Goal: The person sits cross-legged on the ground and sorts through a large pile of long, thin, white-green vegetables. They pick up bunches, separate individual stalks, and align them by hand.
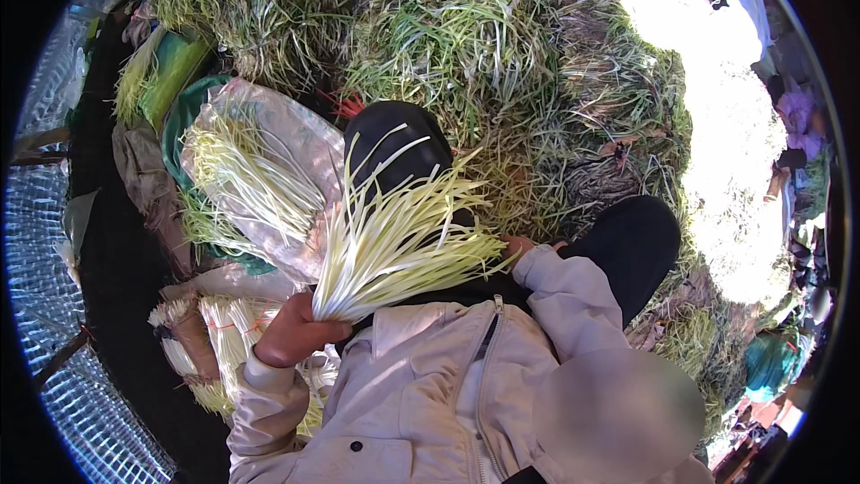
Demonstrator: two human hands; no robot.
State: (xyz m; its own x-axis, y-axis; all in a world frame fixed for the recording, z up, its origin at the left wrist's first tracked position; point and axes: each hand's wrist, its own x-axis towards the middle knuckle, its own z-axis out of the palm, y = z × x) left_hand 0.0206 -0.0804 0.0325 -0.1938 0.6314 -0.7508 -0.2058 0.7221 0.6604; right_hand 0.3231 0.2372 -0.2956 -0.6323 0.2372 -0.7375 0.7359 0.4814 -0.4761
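My left hand [295, 333] grips a bunch of pale yellow-white blanched chives [396, 242] by the white stem ends. The leaves fan out over my lap toward the right. At the leaf tips is my right hand [517, 249], partly hidden by leaves and sleeve, so its grip cannot be made out. A loose pile of similar chives [262, 175] lies on a pale woven sack [295, 117] beyond my left hand. Close by my left wrist, tied bundles of white stems [225, 336] lie together, some with red bands.
Large heaps of green and dried leaf waste [457, 33] spread in front of my dark-clad knees [400, 141]. A green leafy bundle [171, 64] lies at the far left. Translucent gridded sheeting [47, 235] runs along the left side. Bright sunlight washes out the ground [732, 181] at right.
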